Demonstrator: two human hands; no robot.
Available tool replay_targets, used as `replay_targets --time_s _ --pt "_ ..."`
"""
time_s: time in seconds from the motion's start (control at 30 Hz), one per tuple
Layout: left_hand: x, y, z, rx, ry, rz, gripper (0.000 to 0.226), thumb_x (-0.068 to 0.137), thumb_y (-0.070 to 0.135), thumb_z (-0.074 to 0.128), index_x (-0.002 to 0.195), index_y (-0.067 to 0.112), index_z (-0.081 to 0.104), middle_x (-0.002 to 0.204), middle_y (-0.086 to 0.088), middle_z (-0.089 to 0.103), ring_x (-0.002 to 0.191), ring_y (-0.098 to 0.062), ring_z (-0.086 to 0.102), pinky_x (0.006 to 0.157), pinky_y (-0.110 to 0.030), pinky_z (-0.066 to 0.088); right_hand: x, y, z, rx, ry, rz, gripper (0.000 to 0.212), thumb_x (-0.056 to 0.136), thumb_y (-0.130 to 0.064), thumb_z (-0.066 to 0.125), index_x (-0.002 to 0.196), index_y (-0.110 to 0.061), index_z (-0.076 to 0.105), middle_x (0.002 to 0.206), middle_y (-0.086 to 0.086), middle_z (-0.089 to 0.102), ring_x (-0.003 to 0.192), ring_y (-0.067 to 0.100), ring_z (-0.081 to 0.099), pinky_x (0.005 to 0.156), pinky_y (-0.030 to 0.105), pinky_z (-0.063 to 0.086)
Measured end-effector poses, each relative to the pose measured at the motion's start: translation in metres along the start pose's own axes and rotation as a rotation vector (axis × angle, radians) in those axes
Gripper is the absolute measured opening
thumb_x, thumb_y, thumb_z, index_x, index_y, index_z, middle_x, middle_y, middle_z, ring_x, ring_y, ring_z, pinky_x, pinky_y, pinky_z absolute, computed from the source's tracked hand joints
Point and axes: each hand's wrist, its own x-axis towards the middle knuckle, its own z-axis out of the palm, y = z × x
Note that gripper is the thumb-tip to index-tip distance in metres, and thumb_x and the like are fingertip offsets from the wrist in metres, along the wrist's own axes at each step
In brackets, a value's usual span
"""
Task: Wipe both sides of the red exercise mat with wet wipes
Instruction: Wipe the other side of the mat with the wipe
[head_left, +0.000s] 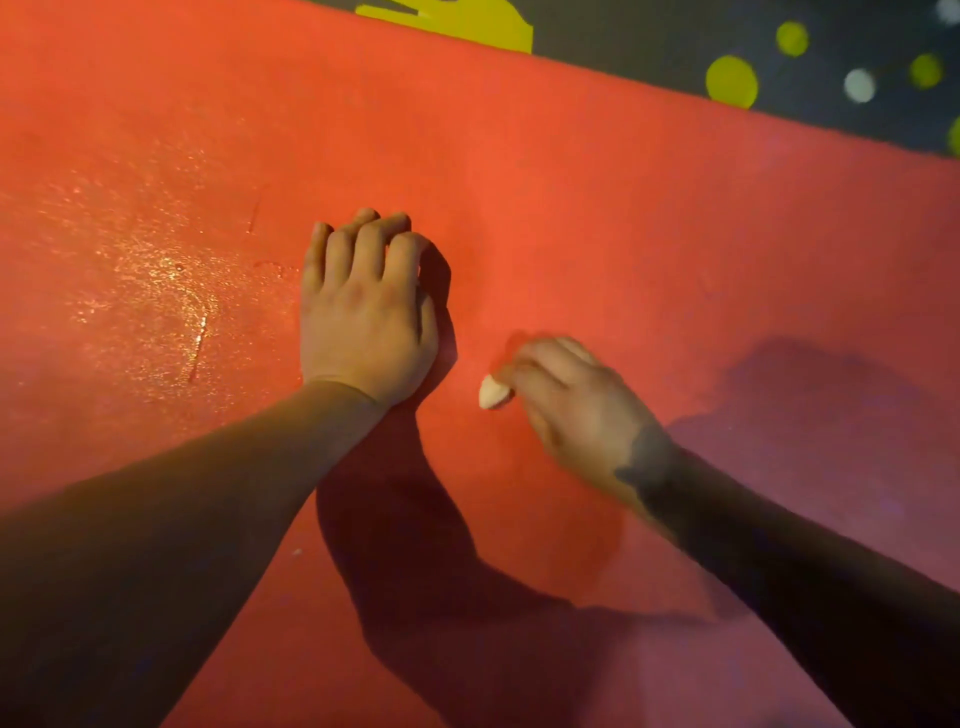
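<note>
The red exercise mat (571, 182) lies under both hands: the left hand (363, 317) rests palm-down on it, fingers loosely bent and holding nothing, and at its 4 o'clock the blurred right hand (566, 400) pinches a balled white wet wipe (493, 392) against the mat.

The mat (571, 208) fills nearly the whole view, and the floor (649, 31) shows only beyond its far edge, toward the far right corner. The left hand (363, 312) rests on the mat near its middle. A wet patch (150, 280) lies just left of it. The right hand (566, 405) sits to the right and nearer, on the mat, with the wipe (493, 392) under it, poking out between the two hands.
</note>
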Motion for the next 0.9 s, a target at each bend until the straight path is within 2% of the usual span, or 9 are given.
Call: replay_targets --time_s 0.07,0.13,0.23,0.33,0.43,0.53,0.7,0.8,0.9 --pt "0.000 0.000 0.000 0.000 -0.006 -0.001 0.046 0.085 0.030 0.044 0.127 0.016 0.058 0.144 -0.007 0.052 0.139 -0.035 0.041 0.123 -0.053 0.020 0.034 0.032 -0.009 -0.115 0.140 0.078 0.024 0.084 0.003 0.058 0.101 -0.010 0.069 0.098 0.012 0.062 0.095 0.033 0.058 0.087 0.042 0.049" --pt "-0.001 0.001 0.001 0.008 -0.010 0.002 0.046 0.086 0.030 0.043 0.127 0.016 0.057 0.144 -0.007 0.052 0.139 -0.035 0.040 0.124 -0.052 0.019 0.076 0.070 -0.021 -0.213 0.292 0.256 0.020 0.087 -0.005 0.049 0.095 -0.006 0.067 0.095 0.018 0.061 0.092 0.038 0.059 0.080 0.045 0.048" --pt "-0.002 0.000 0.002 0.024 -0.007 0.001 0.045 0.086 0.030 0.044 0.126 0.016 0.057 0.144 -0.006 0.052 0.139 -0.035 0.039 0.124 -0.052 0.019 0.115 0.101 -0.033 -0.201 0.411 0.458 0.037 0.086 -0.021 0.033 0.093 -0.005 0.066 0.100 0.019 0.061 0.092 0.038 0.060 0.079 0.048 0.048" --pt "-0.001 0.001 0.002 0.024 -0.013 0.000 0.044 0.086 0.030 0.045 0.126 0.017 0.057 0.145 -0.006 0.051 0.139 -0.035 0.039 0.124 -0.052 0.019 0.108 0.081 -0.025 -0.188 0.399 0.500 0.032 0.086 -0.017 0.036 0.097 -0.007 0.064 0.104 0.018 0.060 0.094 0.039 0.059 0.079 0.048 0.049" --pt "-0.002 0.001 0.002 0.020 -0.012 -0.001 0.044 0.086 0.030 0.044 0.126 0.016 0.057 0.143 -0.007 0.052 0.138 -0.036 0.039 0.123 -0.053 0.020 0.061 0.038 -0.008 -0.050 0.263 0.345 0.024 0.087 -0.009 0.050 0.104 -0.010 0.066 0.104 0.012 0.060 0.096 0.033 0.060 0.083 0.045 0.051" --pt "-0.002 0.001 0.001 0.022 -0.001 -0.002 0.044 0.086 0.030 0.044 0.125 0.016 0.057 0.142 -0.007 0.052 0.137 -0.036 0.041 0.123 -0.053 0.021 0.024 0.014 -0.014 0.102 0.189 0.242 0.029 0.089 -0.011 0.059 0.116 -0.013 0.068 0.111 0.005 0.060 0.099 0.019 0.063 0.091 0.036 0.053" --pt "-0.003 0.002 0.002 0.024 -0.006 -0.013 0.043 0.087 0.030 0.045 0.126 0.016 0.056 0.141 -0.007 0.053 0.134 -0.036 0.042 0.122 -0.052 0.022 0.032 0.022 -0.025 0.015 0.403 0.512 0.025 0.086 -0.024 0.059 0.110 -0.018 0.063 0.108 0.005 0.058 0.088 0.026 0.063 0.081 0.046 0.053" --pt "-0.002 0.002 0.001 0.022 -0.009 -0.013 0.044 0.086 0.031 0.043 0.126 0.017 0.056 0.140 -0.008 0.053 0.133 -0.036 0.042 0.122 -0.052 0.023 0.050 0.027 -0.024 0.032 0.400 0.581 0.037 0.083 -0.029 0.065 0.117 -0.015 0.061 0.114 0.011 0.057 0.095 0.031 0.062 0.087 0.045 0.051" --pt "-0.002 0.002 0.000 0.022 -0.006 -0.013 0.044 0.086 0.031 0.042 0.126 0.017 0.056 0.140 -0.008 0.053 0.133 -0.036 0.042 0.121 -0.052 0.024 0.061 0.035 -0.023 0.069 0.376 0.678 0.030 0.083 -0.018 0.066 0.112 -0.014 0.062 0.106 0.010 0.062 0.095 0.030 0.061 0.086 0.045 0.050"
